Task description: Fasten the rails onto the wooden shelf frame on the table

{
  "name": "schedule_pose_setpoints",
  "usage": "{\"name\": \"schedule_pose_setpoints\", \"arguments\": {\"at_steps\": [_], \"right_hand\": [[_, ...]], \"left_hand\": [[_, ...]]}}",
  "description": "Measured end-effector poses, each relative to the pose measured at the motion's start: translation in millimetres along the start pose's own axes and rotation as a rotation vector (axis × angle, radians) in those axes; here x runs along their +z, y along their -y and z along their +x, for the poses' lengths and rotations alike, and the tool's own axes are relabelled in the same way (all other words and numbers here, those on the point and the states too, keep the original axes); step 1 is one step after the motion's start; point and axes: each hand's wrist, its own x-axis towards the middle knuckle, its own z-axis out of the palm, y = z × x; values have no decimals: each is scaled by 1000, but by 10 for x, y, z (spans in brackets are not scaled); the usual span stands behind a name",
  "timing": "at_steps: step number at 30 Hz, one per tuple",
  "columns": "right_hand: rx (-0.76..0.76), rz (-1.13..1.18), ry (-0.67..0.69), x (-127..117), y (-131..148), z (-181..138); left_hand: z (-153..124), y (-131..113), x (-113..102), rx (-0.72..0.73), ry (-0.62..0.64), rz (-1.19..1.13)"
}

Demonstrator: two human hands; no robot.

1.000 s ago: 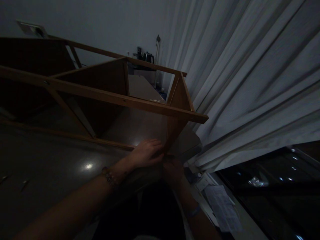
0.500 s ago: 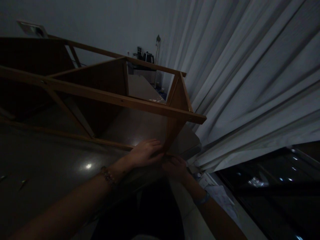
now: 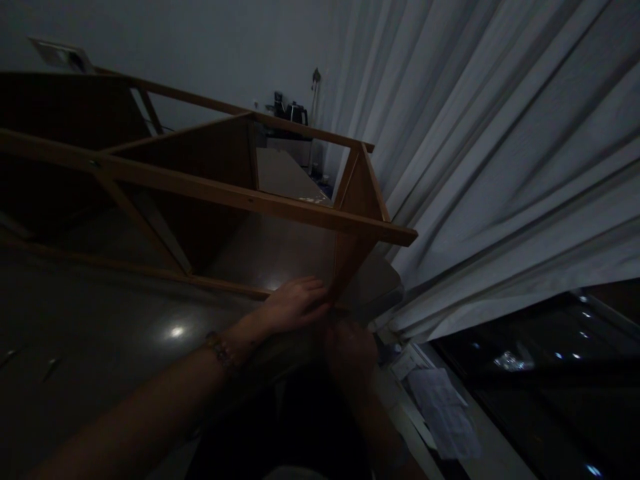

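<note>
A wooden furniture frame (image 3: pixel 240 197) lies on its side on a dark glossy table (image 3: pixel 100 333) in a dim room. My left hand (image 3: pixel 295 303) rests on the table with its fingers curled against the bottom corner of the frame's end panel (image 3: pixel 357 220). My right hand (image 3: pixel 350 347) is just below that corner at the table's edge, in deep shadow, so its fingers and anything in them are hard to make out. A beaded bracelet (image 3: pixel 220 350) is on my left wrist.
White curtains (image 3: pixel 500 153) hang close on the right. Sheets of paper (image 3: pixel 440 413) lie on a ledge beside a dark window (image 3: pixel 550 373). A kettle (image 3: pixel 297 115) stands on a far counter. Small bits (image 3: pixel 50 367) lie on the table at the left.
My right hand, which had risen to the frame's corner half a second ago, has dropped back below the table edge. My left hand and the frame have stayed put.
</note>
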Motion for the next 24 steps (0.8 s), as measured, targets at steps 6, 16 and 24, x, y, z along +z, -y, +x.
{"name": "schedule_pose_setpoints", "arguments": {"at_steps": [6, 16, 24], "right_hand": [[91, -103, 48, 0, 133, -30], [214, -223, 55, 87, 270, -81], [206, -228, 46, 118, 256, -85]], "left_hand": [[19, 10, 47, -12, -50, -45], [71, 53, 151, -62, -70, -62], [84, 70, 171, -65, -89, -68]]}}
